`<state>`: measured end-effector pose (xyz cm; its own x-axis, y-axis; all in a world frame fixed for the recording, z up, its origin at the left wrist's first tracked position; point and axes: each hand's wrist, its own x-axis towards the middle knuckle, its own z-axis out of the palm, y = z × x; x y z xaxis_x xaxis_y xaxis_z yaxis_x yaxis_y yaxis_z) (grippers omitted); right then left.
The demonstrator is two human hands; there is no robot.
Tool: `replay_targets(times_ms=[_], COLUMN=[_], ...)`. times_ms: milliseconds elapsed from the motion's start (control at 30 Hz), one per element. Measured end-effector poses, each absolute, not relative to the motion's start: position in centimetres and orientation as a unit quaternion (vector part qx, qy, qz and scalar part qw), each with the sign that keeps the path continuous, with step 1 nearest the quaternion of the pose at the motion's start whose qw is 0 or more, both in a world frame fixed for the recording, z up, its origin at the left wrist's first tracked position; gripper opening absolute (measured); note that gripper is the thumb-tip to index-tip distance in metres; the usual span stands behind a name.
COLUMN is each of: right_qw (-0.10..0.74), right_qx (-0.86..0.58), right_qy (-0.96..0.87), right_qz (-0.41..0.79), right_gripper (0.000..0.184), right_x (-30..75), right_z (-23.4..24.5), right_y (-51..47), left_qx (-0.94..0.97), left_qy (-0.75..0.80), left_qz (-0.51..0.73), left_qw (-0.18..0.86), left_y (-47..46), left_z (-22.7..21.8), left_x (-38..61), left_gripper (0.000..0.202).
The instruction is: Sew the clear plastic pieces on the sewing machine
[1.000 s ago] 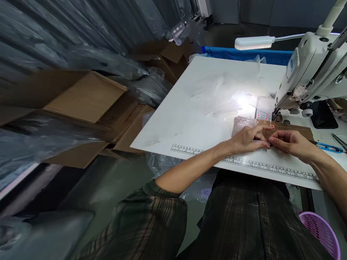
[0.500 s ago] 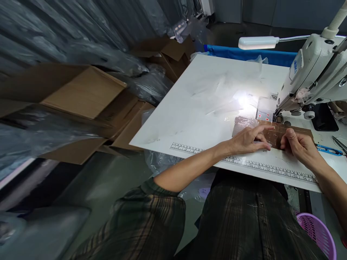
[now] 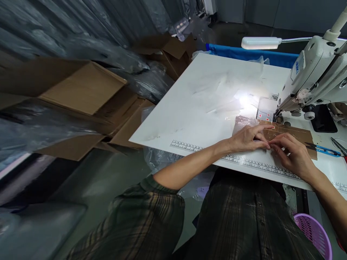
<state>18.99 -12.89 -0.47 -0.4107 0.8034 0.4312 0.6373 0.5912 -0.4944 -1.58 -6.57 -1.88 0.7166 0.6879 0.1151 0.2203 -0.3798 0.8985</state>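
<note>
In the head view my left hand [image 3: 248,139] rests on the white table top, its index finger stretched over a flat brown piece [image 3: 302,136]. Its thumb and other fingers close on a clear plastic sheet [image 3: 244,122], most of which lies under the hand. My right hand [image 3: 294,153] pinches thumb and fingertips together right at the left thumb tip. Whatever is between those fingertips is too small to make out. The brown piece lies just in front of the presser foot of a white sewing machine [image 3: 296,86].
Blue thread snips [image 3: 326,150] lie right of the brown piece, near other metal tools [image 3: 337,144]. A dark phone-like slab [image 3: 324,119] sits beside the machine. A printed ruler [image 3: 252,165] runs along the front edge. Cardboard boxes [image 3: 86,88] stand left; a purple basket [image 3: 314,231] is below right.
My right hand has moved left from over the brown piece, and its fingertips now meet my left thumb. More of the brown piece and the snips shows. My left hand has stayed nearly still.
</note>
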Motion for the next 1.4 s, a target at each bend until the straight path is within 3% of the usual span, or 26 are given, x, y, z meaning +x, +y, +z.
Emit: replay_targets(times_ms=[133,300,400,467,567,633,800,933,1100,1200,1300,1400], right_qw=[0.354,0.405,0.357,0.317,0.320,0.310,0.301,0.264,0.285,0.329,0.377,0.371], right_qx=[-0.489,-0.561,-0.485,-0.429,-0.505,-0.550,-0.493,-0.415,-0.397,-0.441,-0.431,-0.345], right_qy=[-0.771,-0.627,-0.657,-0.679,-0.667,-0.671,-0.785,-0.865,-0.852,-0.795,-0.752,-0.726], right_qz=[0.202,0.358,0.454,0.505,0.445,0.389,0.222,0.103,0.189,0.254,0.327,0.465], right_gripper=[0.019,0.044,0.059,0.070,0.066,0.060,0.036,0.030,0.030,0.031,0.044,0.056], right_x=[18.8,19.6,20.6,21.4,22.4,22.4,19.8,17.3,18.5,19.8,19.4,17.7], right_z=[-0.8,0.2,1.9,2.9,3.4,2.8,0.0,-1.8,-1.2,0.5,2.3,3.5], right_y=[-12.7,-13.5,-14.3,-14.7,-14.4,-13.8,-12.6,-12.9,-13.8,-13.5,-13.0,-13.2], left_qx=[0.800,0.811,0.830,0.849,0.868,0.878,0.843,0.837,0.853,0.830,0.801,0.794], left_qy=[0.274,0.269,0.205,0.132,0.087,0.134,0.429,0.486,0.415,0.366,0.271,0.221], left_qz=[0.241,0.244,0.212,0.165,0.128,0.148,0.248,0.210,0.244,0.239,0.198,0.154], left_qw=[0.477,0.458,0.473,0.485,0.472,0.435,0.211,0.134,0.203,0.347,0.496,0.545], left_y=[-6.5,-6.2,-7.3,-8.7,-10.7,-10.7,-6.5,-4.5,-6.1,-8.4,-10.8,-12.2], left_z=[-1.9,-2.2,-1.4,-0.4,1.1,1.6,0.5,-1.2,-0.7,1.4,3.6,5.4], left_x=[-1.6,-1.6,-1.4,-1.4,-1.8,-2.7,-5.9,-6.8,-6.5,-5.5,-3.8,-2.6], left_gripper=[0.069,0.071,0.071,0.060,0.023,0.011,0.022,0.016,0.013,0.009,0.011,0.010])
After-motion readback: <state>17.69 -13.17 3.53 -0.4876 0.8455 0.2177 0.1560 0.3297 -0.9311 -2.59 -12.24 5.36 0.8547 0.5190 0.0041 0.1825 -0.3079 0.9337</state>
